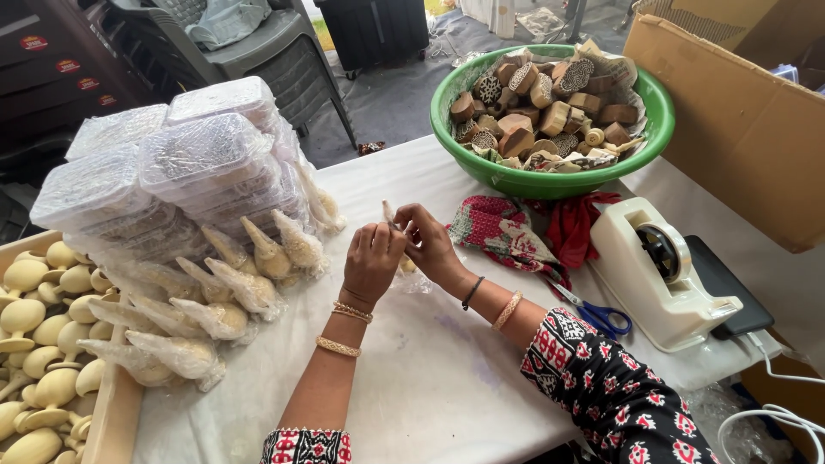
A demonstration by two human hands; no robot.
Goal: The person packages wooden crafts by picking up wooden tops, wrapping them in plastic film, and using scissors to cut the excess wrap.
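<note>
Nearest you, your left hand (pixel 371 258) and right hand (pixel 430 245) meet over the white-covered surface (pixel 430 378), both fingertip grips pressed together on one small plastic-wrapped piece (pixel 389 215), whose pointed end shows just above your left fingers. It is held slightly off the surface, roughly at its middle. My judgement: the piece is light and stiff inside, while its clear film is thin, slippery and easily torn; take hold of the solid body through the film rather than by the loose twisted tip, which would likely slide or crumple. To your left, a wooden tray (pixel 112 412) at the surface edge holds pale, unwrapped wooden knobs (pixel 34 344). Beside it lies a heap of wrapped pieces (pixel 215 292) of the same kind, near your left hand but apart from it. Behind that heap stand stacked clear plastic boxes (pixel 172 163). To your right lie blue-handled scissors (pixel 601 316) and a white tape dispenser (pixel 662 275), near your right forearm. Just beyond your hands sits a bundle of red and patterned cloth (pixel 516 228). Farthest, a green bowl (pixel 550 182) holds carved wooden blocks (pixel 541 107), with a cardboard box (pixel 739 120) to its right.
</note>
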